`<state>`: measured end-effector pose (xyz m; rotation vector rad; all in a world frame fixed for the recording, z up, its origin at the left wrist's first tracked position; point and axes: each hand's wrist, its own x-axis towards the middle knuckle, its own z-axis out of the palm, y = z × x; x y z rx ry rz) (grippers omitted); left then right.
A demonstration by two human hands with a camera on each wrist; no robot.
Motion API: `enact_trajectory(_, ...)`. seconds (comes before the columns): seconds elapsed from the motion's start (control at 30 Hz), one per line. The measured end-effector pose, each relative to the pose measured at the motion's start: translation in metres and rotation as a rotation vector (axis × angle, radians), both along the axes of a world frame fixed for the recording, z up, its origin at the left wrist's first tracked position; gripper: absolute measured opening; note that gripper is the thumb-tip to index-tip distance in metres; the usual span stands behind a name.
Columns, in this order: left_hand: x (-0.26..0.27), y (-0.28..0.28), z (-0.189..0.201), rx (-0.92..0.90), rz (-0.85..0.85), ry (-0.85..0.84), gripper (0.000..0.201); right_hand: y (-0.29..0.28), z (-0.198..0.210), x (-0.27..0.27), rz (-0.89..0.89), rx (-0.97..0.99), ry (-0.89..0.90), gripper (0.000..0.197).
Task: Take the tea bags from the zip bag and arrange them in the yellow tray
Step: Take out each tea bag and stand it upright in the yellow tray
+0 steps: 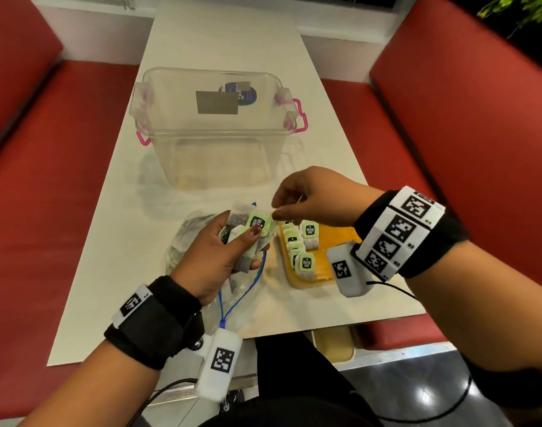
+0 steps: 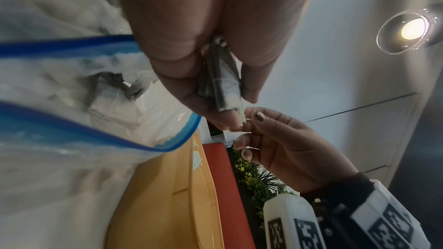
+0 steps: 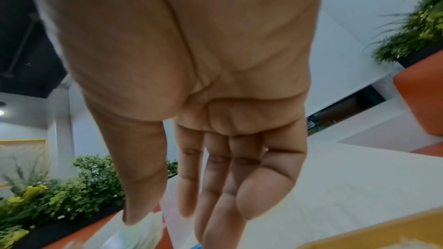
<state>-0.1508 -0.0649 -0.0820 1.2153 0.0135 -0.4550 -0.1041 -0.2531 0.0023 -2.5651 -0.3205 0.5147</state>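
My left hand [image 1: 232,248] grips a small stack of tea bags [image 1: 257,224] with green tags, held just above the clear zip bag [image 1: 183,241] with its blue zip line. My right hand [image 1: 275,209] pinches the edge of the top tea bag between thumb and forefinger. The yellow tray [image 1: 334,241] lies right of the bag and holds several tea bags [image 1: 306,263] in rows. In the left wrist view, the left hand [image 2: 237,109] clamps the stack [image 2: 220,82], the right hand [image 2: 244,130] nips its white edge, and the zip bag [image 2: 72,92] gapes open beside the tray [image 2: 167,196].
A clear plastic box [image 1: 214,127] with pink clips stands behind the hands on the white table [image 1: 115,272]. Red bench seats [image 1: 47,180] flank the table on both sides. The tray's right half is bare yellow.
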Motion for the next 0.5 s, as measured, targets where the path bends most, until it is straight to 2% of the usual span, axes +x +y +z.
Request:
enact_trajectory(0.13,-0.001,-0.001,0.005,0.002,0.003,-0.037,0.039,0.009,-0.004,-0.004,-0.019,0.068,-0.060,0.028)
enact_trajectory(0.3,-0.001,-0.001,0.006,0.023,-0.007,-0.042,0.032,0.016,-0.005,-0.008,0.002,0.079,-0.086,0.014)
enact_trajectory(0.5,-0.004,0.005,0.002,0.101,-0.029,-0.052,0.027,0.012,0.004,-0.006,-0.066,0.161,-0.070,0.007)
